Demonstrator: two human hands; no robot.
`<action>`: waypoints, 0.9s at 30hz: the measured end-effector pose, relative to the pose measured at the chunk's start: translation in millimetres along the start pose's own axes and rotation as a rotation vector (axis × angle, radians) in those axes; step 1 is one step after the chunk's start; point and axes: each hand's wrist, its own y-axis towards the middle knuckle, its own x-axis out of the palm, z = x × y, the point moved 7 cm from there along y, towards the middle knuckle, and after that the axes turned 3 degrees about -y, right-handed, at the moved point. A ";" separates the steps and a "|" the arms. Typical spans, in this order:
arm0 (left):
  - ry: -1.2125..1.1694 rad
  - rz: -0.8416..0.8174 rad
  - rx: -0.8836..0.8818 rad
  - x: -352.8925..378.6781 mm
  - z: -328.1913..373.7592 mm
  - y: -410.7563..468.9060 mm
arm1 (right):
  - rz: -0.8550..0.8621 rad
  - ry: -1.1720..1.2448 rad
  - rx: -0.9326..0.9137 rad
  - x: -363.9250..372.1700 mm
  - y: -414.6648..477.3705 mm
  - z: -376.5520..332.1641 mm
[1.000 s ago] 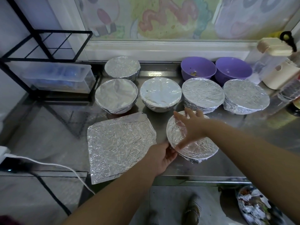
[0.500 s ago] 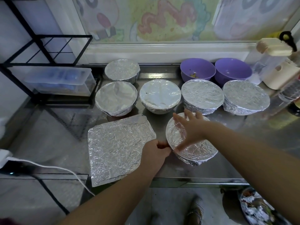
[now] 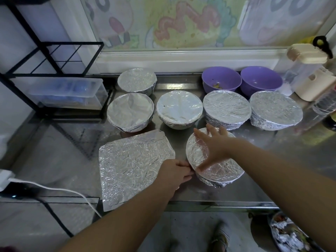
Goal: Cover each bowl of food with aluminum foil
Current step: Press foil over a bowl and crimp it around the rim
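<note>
Lower centre: the right grip (image 3: pixel 212 145) rests released, fingers spread, on the round foil-covered bowl (image 3: pixel 222 170); the left grip (image 3: pixel 174 173) pinches its foil rim.

Stainless-steel counter (image 3: pixel 227 194) below window (image 3: pixel 181 20) w/ colourful cartoon film, white sill (image 3: pixel 181 59) at its base; dim daylight thru pane. Black wire rack (image 3: pixel 72 43) at L holds clear plastic tub (image 3: pixel 67 91); white cable (image 3: pixel 60 189) front L, grey floor (image 3: pixel 190 228) below counter edge.

Hands (image 3: pixel 173 172) (image 3: pixel 213 145) — on the foil-covered bowl (image 3: pixel 224 170)
</note>
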 end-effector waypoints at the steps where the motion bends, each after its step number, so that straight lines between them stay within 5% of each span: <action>1: -0.069 -0.022 -0.061 2.0 0.5 -2.0 | 0.000 -0.002 -0.001 -0.2 -0.1 -0.3; 11: -0.262 -0.101 -0.289 9.8 8.8 -13.1 | -0.007 0.026 0.026 -0.7 -3.3 -0.6; 27: 0.011 -0.263 -0.301 6.5 41.5 -12.4 | -0.001 0.064 0.025 3.5 0.1 -1.5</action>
